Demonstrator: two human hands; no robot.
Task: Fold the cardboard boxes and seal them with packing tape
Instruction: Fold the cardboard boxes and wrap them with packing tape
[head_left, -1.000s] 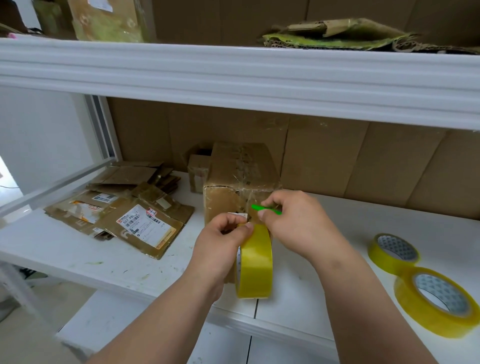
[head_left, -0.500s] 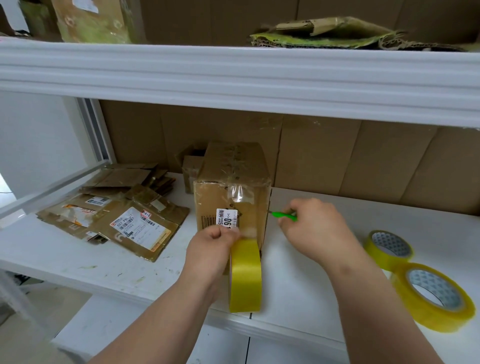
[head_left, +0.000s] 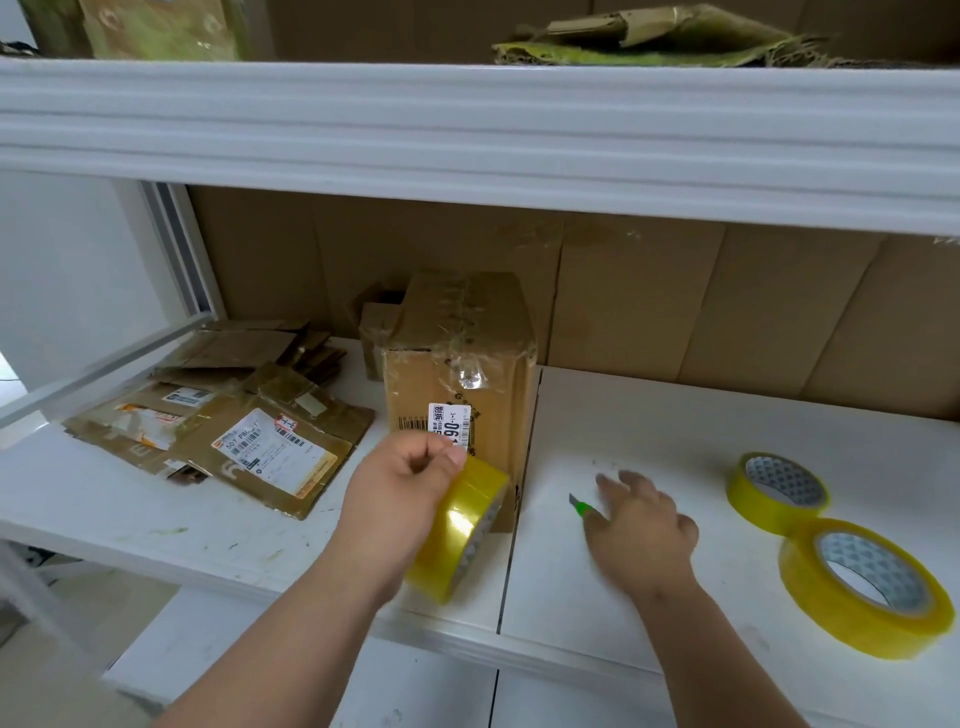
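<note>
Since a moment ago, the right hand (head_left: 641, 535) has dropped away from the taped cardboard box (head_left: 460, 374) to the white shelf (head_left: 649, 431), fingers loosely spread over a green cutter (head_left: 581, 506). Gripping a yellow tape roll (head_left: 460, 530), the left hand (head_left: 402, 483) hangs before the box's front face.

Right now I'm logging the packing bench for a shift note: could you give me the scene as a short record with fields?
Left hand: holds yellow tape roll in front of taped box
Right hand: over green cutter on white shelf; grip unclear, blurred
Spare tape rolls: small and large, lying flat at right
Flattened cardboard: stacked at left
Box top: taped shut
</note>
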